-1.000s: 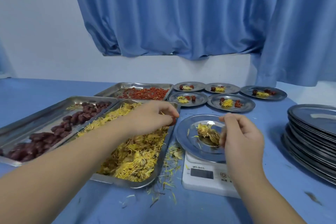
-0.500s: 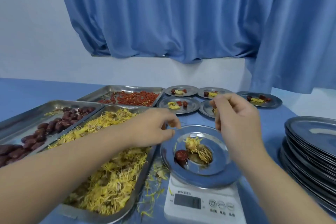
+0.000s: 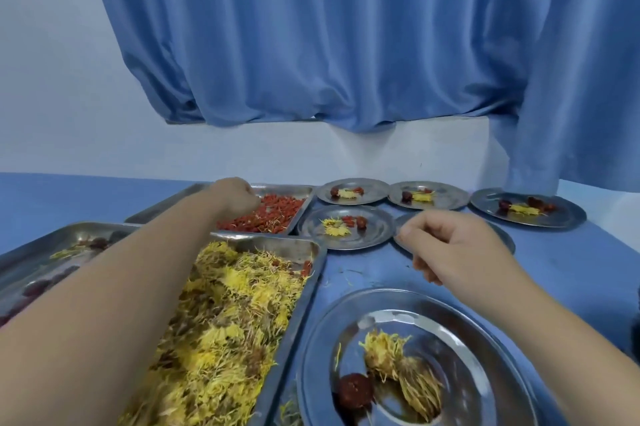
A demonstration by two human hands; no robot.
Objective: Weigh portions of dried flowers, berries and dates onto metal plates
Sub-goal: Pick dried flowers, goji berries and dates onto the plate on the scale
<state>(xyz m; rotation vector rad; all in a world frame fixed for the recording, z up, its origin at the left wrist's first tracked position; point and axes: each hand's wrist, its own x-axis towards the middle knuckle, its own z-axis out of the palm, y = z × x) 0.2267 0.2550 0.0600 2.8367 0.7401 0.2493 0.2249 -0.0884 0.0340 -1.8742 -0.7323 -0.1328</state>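
Fingers of your left hand [image 3: 235, 195] curl down into the berries [image 3: 273, 214], their grip hidden. Your right hand [image 3: 460, 252] hovers, fingertips drawn together on nothing visible. Three trays [image 3: 304, 304]; five portioned plates [image 3: 377, 228] behind; near plate [image 3: 311, 356] holds flowers [image 3: 401, 366] and one date [image 3: 355, 391].

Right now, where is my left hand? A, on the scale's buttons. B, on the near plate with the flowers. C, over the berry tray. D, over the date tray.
C: the left hand is curled over the red berries at the far end of the berry tray.
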